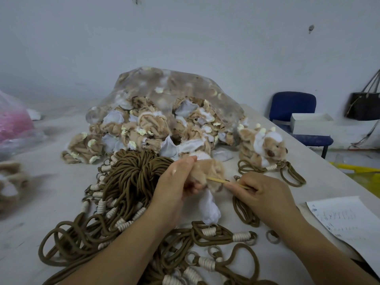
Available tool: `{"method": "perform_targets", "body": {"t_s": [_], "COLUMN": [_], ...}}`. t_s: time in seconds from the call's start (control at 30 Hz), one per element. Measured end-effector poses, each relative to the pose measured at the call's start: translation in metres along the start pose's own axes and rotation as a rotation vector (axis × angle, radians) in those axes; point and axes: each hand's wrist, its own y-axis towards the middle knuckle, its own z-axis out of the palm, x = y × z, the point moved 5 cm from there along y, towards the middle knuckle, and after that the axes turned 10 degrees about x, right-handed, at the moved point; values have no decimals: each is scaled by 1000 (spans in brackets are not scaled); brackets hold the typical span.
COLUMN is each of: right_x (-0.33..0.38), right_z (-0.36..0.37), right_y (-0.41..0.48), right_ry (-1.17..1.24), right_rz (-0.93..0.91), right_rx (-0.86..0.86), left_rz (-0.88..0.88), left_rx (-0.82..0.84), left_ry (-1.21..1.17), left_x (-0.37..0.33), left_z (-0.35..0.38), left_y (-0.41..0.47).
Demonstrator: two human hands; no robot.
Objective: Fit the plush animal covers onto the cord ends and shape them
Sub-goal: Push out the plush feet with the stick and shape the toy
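Item: tan plush cover, held just above the surface, centre.
Brown cord heap at left; left hand clamped round the cover; right hand pinching a thin wooden stick, tip against the plush; finished plush bear behind; written sheet far right.
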Motion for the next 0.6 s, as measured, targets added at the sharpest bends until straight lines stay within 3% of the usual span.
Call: {"method": "perform_targets", "body": {"t_s": [0.27,0.43,0.6], "right_x": [17,12,-1], "right_z": [15,19,10], "right_y": [0,3,0], "right_ry": [248,287,196], "right_rz": [40,76,40], "right_rx": [68,76,70], "left_rz": [18,81,16], "left_rx": [46,32,-158], "left_ry": [371,381,295], "left_x": [4,-3,-4], "left_z": [10,7,-11], "left_y": [-5,-4,-5]}}
